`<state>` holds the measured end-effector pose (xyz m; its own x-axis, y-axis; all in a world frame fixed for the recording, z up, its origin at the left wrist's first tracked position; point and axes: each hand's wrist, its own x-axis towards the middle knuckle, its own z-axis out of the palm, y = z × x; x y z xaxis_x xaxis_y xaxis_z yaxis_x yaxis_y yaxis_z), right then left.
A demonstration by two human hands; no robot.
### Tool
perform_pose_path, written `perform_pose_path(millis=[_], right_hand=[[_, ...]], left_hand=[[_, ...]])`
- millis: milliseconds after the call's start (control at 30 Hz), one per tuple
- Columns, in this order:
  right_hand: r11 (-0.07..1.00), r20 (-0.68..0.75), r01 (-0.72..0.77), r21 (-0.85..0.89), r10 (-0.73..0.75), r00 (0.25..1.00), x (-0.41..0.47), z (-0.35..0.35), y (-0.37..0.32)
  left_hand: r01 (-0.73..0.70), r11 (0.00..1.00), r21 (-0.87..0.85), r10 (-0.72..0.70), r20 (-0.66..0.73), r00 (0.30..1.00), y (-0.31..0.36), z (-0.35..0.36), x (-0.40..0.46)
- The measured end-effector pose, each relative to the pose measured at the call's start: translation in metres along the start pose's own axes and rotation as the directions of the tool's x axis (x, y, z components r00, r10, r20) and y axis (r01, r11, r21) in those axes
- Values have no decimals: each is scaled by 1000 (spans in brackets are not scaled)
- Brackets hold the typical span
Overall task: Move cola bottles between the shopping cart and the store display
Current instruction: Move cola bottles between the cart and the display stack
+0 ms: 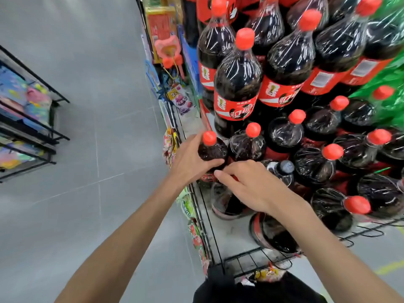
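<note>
A cola bottle [211, 147] with a red cap stands at the near left corner of the store display. My left hand [190, 158] grips its shoulder from the left, fingers curled round it. My right hand [251, 184] rests against the same bottle lower down from the right, fingertips at its red label; how far they curl round it is hidden. Several more shrink-wrapped cola bottles [238, 84] stand stacked in tiers behind and to the right. One black-capped bottle [286, 168] stands just right of my right hand.
A black wire rack [247, 259] holds cola bottles lying on their sides below my right arm. Snack packets [182, 99] and toys hang along the display's left edge. Another black shelf unit [28, 119] stands at the far left across the grey aisle floor.
</note>
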<state>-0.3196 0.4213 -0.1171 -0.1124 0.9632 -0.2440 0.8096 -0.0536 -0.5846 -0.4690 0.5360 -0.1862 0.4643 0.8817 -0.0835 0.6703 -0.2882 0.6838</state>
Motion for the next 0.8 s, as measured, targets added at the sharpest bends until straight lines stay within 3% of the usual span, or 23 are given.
perform_pose_path(millis=[100, 233, 367, 433, 500, 567, 700, 800], right_hand=[[1000, -30, 14, -21, -15, 999, 0, 2, 2], [997, 8, 24, -72, -24, 1000, 1, -11, -4], [999, -310, -3, 36, 14, 951, -5, -66, 20], [994, -364, -95, -52, 70, 929, -3, -99, 45], [929, -277, -218, -299, 135, 951, 5, -122, 70], [849, -187, -224, -479, 150, 971, 14, -134, 88], [817, -21, -53, -574, 50, 999, 24, -139, 109], [779, 9, 32, -626, -33, 999, 28, -136, 122]], left_hand=[[17, 999, -45, -17, 4, 1000, -2, -1, 5], [59, 998, 33, -65, 192, 979, 1, -16, 34], [153, 975, -160, -108, 258, 960, -1, -23, 36], [179, 961, -209, -127, 241, 962, 0, -19, 33], [183, 958, -223, -143, 186, 972, 6, -12, 30], [214, 945, -248, -187, 131, 974, 14, -7, 27], [269, 918, -293, -288, -24, 957, 34, -3, 21], [373, 868, -326, -410, -48, 911, 42, -1, 25]])
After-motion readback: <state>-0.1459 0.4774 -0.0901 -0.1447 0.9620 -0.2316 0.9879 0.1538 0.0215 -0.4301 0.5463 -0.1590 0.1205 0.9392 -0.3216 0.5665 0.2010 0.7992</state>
